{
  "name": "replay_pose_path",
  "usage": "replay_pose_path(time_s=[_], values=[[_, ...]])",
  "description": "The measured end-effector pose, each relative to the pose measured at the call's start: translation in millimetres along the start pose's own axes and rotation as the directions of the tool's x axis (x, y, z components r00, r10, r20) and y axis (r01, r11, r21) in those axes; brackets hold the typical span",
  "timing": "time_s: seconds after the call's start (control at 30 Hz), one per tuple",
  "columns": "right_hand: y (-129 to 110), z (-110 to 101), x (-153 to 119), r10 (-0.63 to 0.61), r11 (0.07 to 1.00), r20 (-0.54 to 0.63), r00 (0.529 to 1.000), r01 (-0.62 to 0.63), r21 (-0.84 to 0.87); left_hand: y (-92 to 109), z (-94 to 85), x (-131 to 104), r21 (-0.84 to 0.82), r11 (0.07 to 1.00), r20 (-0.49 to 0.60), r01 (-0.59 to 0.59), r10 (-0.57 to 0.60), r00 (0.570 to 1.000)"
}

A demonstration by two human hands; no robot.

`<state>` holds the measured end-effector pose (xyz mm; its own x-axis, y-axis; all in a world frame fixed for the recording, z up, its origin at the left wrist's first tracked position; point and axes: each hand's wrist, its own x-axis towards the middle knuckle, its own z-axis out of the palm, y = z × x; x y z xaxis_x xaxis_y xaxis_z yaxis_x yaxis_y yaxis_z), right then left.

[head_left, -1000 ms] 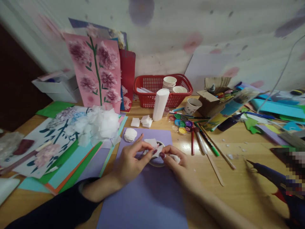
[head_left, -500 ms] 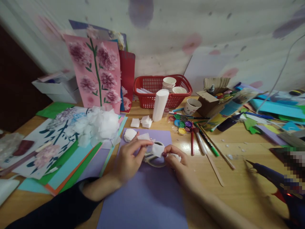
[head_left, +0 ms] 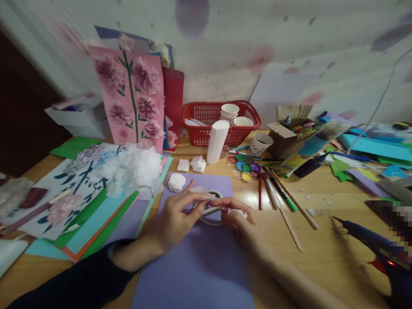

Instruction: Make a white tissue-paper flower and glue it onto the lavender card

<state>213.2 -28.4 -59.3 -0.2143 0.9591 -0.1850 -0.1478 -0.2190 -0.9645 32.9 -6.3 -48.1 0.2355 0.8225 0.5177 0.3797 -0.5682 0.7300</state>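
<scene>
My left hand [head_left: 175, 214] pinches thin white tissue [head_left: 198, 189] toward twelve o'clock of the white ring [head_left: 211, 222], my right hand [head_left: 241, 221] close beside, its grip unclear; feather-light, soft and easily torn, I judge, so best held lightly by its edges.

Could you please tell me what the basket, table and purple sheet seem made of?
Basket: probably plastic, slightly glossy, with molded-looking openwork sides. Table: wood or laminate, glossy, showing grain and glare. Purple sheet: likely paper or card, matte, flat with straight edges.
</scene>
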Motion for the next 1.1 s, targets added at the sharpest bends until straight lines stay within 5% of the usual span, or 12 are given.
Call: replay_pose_path(time_s=[0.13, 0.33, 0.87, 1.1], values=[[-3, 1, -1, -0.008, 0.999, 0.004, 1.000, 0.009, -0.054, -1, 1.5, 0, -0.065, 0.992, -0.119, 0.109, -0.116, 0.986], [-9, 4, -3, 0.021, 0.997, -0.007, 1.000, -0.021, -0.081, -7, 4.2, -3, -0.127, 0.974, -0.076, 0.187, -0.197, 0.977], [-9, 8, -1, 0.132, 0.983, 0.081, 0.988, -0.120, -0.136, -4, 0.9, -2, 0.065, 0.994, 0.015, -0.088, 0.087, 0.996], [-11, 7, 3, 0.031, 0.993, 0.003, 1.000, -0.031, -0.116, -5, 4.4, -4, -0.169, 0.967, 0.124, 0.192, -0.173, 0.977]])
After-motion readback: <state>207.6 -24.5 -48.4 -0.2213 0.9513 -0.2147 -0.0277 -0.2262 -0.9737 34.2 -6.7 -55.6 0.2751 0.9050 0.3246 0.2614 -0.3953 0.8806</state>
